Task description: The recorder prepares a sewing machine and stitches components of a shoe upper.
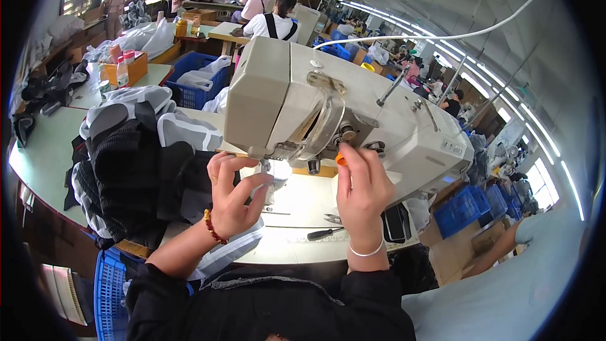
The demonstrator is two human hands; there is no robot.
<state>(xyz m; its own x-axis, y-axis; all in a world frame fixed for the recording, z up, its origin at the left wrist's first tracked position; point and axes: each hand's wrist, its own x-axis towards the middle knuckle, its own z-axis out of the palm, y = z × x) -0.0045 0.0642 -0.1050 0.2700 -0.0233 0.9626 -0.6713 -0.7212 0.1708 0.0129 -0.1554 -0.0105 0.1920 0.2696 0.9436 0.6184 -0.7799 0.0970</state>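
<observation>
A beige industrial sewing machine (398,145) stands in front of me on a pale table. My left hand (235,197) is raised beside its needle parts (266,165), fingers bent and apart, with index finger and thumb tips close to the metal. Whether a thread lies between them is too small to see. Below the tension dial (347,131), my right hand (364,188) pinches a small orange piece (341,158); the fingers hide most of it. A lamp glow lights the sewing bed between my hands.
Dark knit and grey shoe uppers (129,170) are heaped left of the machine. A screwdriver (325,234) and a black phone-like object (396,223) lie near the table's front edge. A blue crate (110,293) stands at lower left. A person in grey (505,284) is close at right.
</observation>
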